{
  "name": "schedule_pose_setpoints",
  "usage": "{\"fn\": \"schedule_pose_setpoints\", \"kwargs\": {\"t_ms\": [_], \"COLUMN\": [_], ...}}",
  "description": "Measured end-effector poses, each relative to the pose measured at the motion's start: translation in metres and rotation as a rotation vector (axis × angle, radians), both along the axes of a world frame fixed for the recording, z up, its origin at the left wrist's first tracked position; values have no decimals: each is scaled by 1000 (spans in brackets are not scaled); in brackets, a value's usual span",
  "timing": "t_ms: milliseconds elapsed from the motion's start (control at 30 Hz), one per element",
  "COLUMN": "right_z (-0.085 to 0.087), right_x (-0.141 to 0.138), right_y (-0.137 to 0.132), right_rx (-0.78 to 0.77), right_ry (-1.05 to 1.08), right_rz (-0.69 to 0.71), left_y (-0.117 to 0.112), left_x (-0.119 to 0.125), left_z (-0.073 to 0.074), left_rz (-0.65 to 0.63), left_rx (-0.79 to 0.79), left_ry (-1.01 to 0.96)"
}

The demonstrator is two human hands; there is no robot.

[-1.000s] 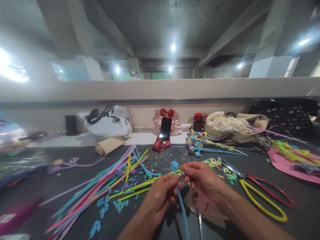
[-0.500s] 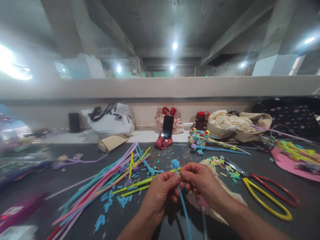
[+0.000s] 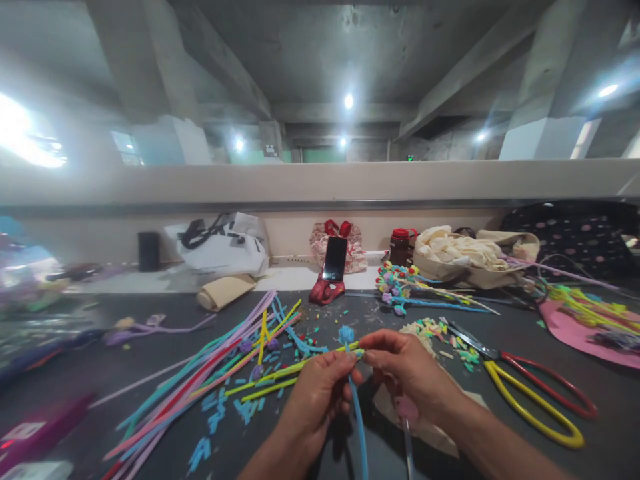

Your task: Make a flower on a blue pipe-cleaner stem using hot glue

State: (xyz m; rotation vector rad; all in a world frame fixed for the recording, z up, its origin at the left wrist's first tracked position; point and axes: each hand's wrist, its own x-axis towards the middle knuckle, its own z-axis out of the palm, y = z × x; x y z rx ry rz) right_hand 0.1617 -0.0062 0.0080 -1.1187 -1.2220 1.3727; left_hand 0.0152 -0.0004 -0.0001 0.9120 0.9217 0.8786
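Pinched in the fingers of my left hand (image 3: 325,390) is a blue pipe cleaner (image 3: 359,427), its stem hanging down and a fluffy blue tuft standing above the fingertips. The thumb and index finger of my right hand (image 3: 410,367) are closed on a small pale green piece (image 3: 360,354) beside the left thumb. Under my right hand is a pink-ended tool (image 3: 406,407) with a shiny shaft; I cannot tell whether the lower fingers grip it. Yellow-green pipe cleaners (image 3: 273,387) lie behind my left hand.
Scissors (image 3: 493,353) with red and yellow handles lie right. Cut bits (image 3: 467,353) sit near a beige cloth (image 3: 430,427). A bundle of coloured pipe cleaners (image 3: 200,367) spreads left. Behind stand a phone (image 3: 335,259), a bottle (image 3: 400,248), finished flower stems (image 3: 400,290) and bags.
My right fingertips have drawn slightly away from the left ones, and the small pale green piece now shows between them. The blue stem hangs a little further left. The view has tilted slightly.
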Motion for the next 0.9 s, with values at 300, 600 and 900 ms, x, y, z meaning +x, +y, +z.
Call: {"fn": "schedule_pose_setpoints", "kwargs": {"t_ms": [300,600,900], "right_z": [-7,-5,-12], "right_x": [-2,-3,-2], "right_y": [0,-1,4], "right_rx": [2,-75,-161], "right_ry": [28,255,262], "right_rz": [88,218,300], "left_y": [2,1,1], "left_x": [-2,-1,0], "left_z": [-8,-4,-4], "left_rz": [-69,-86,-94], "left_rx": [71,48,52], "left_ry": [-12,-28,-23]}}
